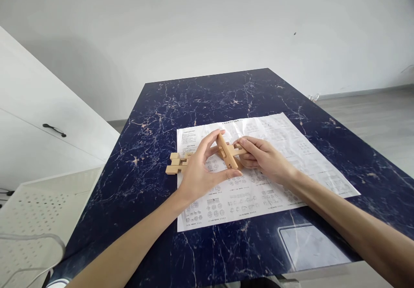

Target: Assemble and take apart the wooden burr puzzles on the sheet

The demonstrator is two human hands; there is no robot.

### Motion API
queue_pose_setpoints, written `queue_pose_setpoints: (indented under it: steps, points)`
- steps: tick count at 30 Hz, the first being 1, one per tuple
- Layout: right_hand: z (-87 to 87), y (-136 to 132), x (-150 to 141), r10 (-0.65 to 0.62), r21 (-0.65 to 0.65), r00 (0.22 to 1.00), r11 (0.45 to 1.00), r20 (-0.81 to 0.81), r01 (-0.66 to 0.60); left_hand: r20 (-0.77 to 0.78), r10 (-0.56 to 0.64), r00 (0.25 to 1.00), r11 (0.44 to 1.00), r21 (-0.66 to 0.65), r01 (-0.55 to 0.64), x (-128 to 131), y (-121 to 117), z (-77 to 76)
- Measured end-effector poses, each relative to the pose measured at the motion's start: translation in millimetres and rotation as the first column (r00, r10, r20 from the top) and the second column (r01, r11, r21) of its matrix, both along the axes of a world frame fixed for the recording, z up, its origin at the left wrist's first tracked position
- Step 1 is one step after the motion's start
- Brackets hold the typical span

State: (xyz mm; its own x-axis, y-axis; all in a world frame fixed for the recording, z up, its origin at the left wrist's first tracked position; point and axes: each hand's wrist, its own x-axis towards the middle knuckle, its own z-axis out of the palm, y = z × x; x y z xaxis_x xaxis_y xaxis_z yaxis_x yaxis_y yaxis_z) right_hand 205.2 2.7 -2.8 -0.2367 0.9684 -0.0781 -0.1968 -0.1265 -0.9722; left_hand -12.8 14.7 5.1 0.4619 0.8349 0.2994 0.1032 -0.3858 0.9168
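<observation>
Between the thumb and fingers of my left hand [202,165] is a notched wooden puzzle piece [227,151] with dark marks on its face, tilted above the paper. My right hand [258,154] pinches a second wooden piece [238,151], whose end meets the first piece near its middle. How far the two are fitted together I cannot tell. Several more wooden puzzle pieces [175,164] lie beside my left hand, at the left edge of the sheet, partly hidden by that hand. Under both hands is a printed instruction sheet [200,212] with small diagrams.
The sheet rests on a dark blue marble-patterned table [155,115]. A flat pale rectangle [312,245] with a rounded outline is at the near right edge. To the left stand a white cabinet with a black handle [54,129] and a perforated white chair [42,206].
</observation>
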Motion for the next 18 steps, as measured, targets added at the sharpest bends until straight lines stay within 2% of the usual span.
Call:
queue_pose_setpoints:
  steps: [4,10,15,18]
  points:
    - [-1.6,0.3,-0.5,-0.012,0.009,1.0,1.0,0.009,0.012,-0.011,-0.003,1.0,1.0,0.013,0.003,0.1,0.5,-0.5]
    - [-1.8,-0.9,-7.7,-0.09,-0.007,0.996,0.996,-0.009,0.09,-0.028,0.066,0.997,0.998,-0.006,-0.066,1.5,-0.6,-1.5]
    - [2.2,-1.5,-5.9,-0.007,-0.005,1.0,1.0,0.031,0.007,-0.038,-0.008,0.999,1.0,-0.005,0.008,1.4,0.5,-1.7]
    - [3.2,-1.6,-4.9,-0.003,0.012,0.999,1.0,0.05,0.003,-0.026,-0.033,0.999,0.999,-0.002,0.033,1.3,1.3,-2.2]
